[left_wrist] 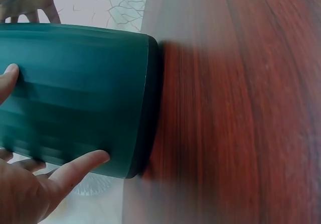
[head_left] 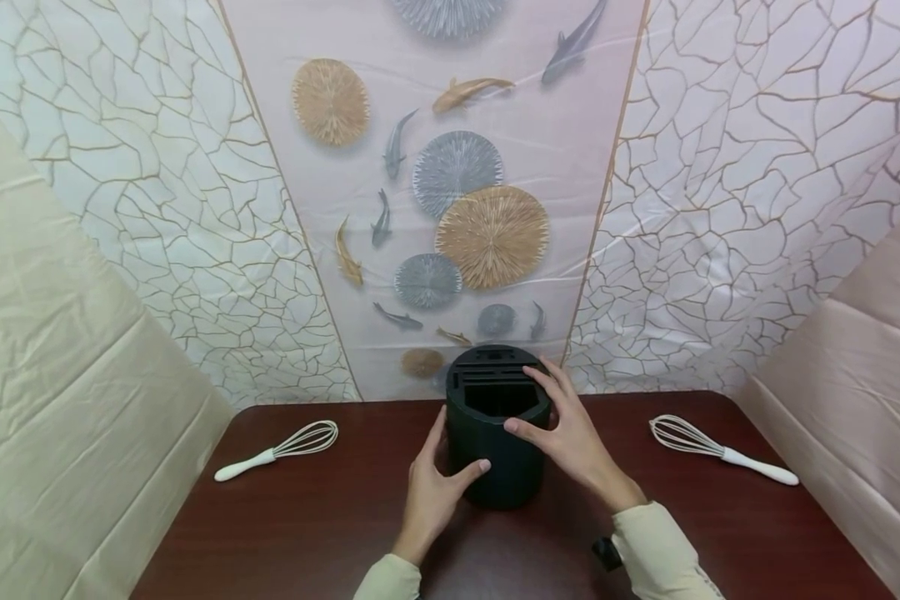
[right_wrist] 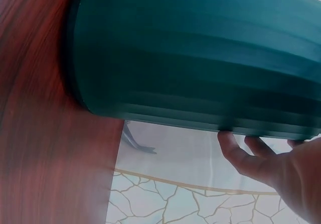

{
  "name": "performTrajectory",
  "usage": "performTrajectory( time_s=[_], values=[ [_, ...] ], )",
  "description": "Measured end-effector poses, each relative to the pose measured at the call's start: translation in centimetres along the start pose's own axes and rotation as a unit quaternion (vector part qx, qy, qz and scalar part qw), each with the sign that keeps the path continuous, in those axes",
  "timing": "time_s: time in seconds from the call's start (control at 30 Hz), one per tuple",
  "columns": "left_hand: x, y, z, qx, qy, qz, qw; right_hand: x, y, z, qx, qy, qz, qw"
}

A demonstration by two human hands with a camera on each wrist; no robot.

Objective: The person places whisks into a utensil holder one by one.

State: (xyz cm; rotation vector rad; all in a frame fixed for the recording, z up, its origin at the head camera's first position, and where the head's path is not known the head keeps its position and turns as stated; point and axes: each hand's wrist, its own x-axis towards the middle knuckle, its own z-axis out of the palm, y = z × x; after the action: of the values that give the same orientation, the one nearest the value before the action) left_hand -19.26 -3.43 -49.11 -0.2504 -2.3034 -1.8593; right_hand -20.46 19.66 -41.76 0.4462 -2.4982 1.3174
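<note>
Holder is standing upright on the table; I am reading a two-handed hold.
From the left, I am seeing a whisk lying well apart from the holder, handle pointing toward the near left. Next, the left hand is gripping the holder's left side, thumb resting on the front. The holder is showing its slotted top. The right hand is gripping its upper right, thumb at the front rim. Farthest right, another whisk is lying apart, handle pointing right.

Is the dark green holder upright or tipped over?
Upright: the holder has its slotted top facing up in the head view, its base toward the table.
</note>
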Motion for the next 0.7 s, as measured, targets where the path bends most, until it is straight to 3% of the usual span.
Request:
performTrajectory(
  time_s=[0.33,0.7],
  values=[
    [-0.5,0.3,-1.4,0.01,-0.01,-0.027,0.9995,-0.4,-0.4,1.4,0.02,-0.002,-0.006,1.0],
    [-1.2,-0.1,-2.4,0.005,-0.021,-0.019,0.9996,-0.5,-0.8,1.7,0.005,-0.026,-0.015,1.0]
  ],
)
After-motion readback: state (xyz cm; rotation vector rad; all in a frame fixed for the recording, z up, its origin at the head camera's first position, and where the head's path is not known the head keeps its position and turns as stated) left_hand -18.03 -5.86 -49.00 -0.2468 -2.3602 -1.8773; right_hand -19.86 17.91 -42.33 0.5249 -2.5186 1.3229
